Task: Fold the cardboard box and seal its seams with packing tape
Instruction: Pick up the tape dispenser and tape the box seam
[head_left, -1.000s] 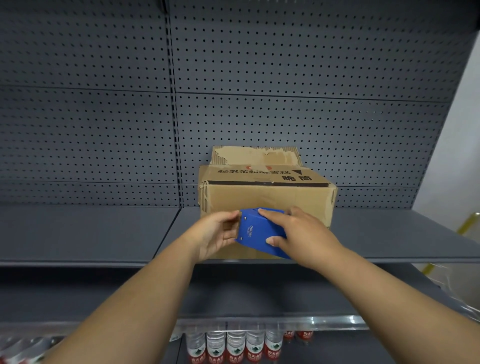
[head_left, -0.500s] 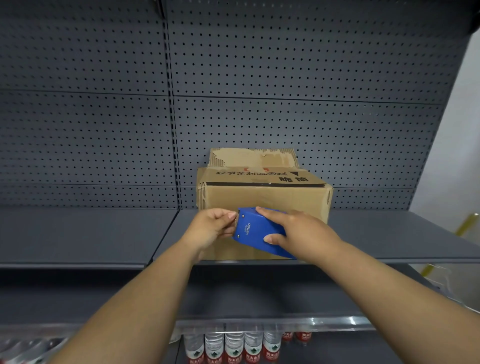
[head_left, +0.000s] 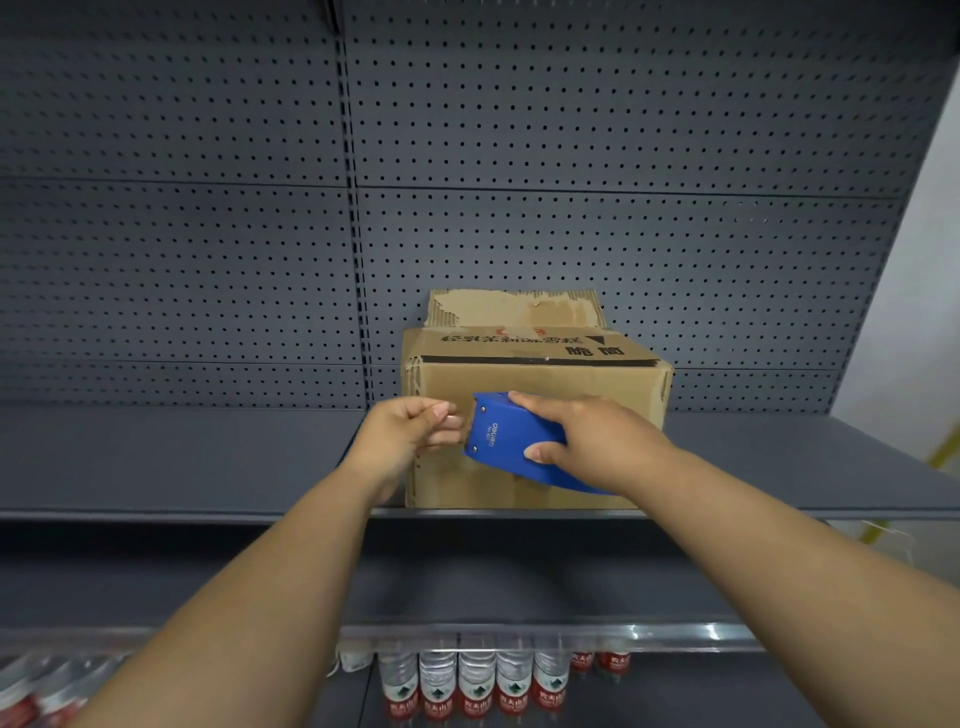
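Observation:
A brown cardboard box (head_left: 566, 379) stands on the grey shelf (head_left: 208, 457), its top flaps folded down with a dark gap along the front seam and one torn flap upright at the back. My right hand (head_left: 592, 441) grips a blue tape dispenser (head_left: 511, 441) in front of the box's front face. My left hand (head_left: 410, 436) pinches at the dispenser's left end, where the tape end seems to sit; the tape itself is too thin to make out.
A grey pegboard wall (head_left: 519, 156) rises behind the box. Below the shelf, a lower shelf holds several water bottles (head_left: 467, 680) with red and white labels. A white wall (head_left: 924, 260) lies at the right.
Both hands and the dispenser have risen slightly against the box's front face and stayed close together. The box has not moved on the shelf.

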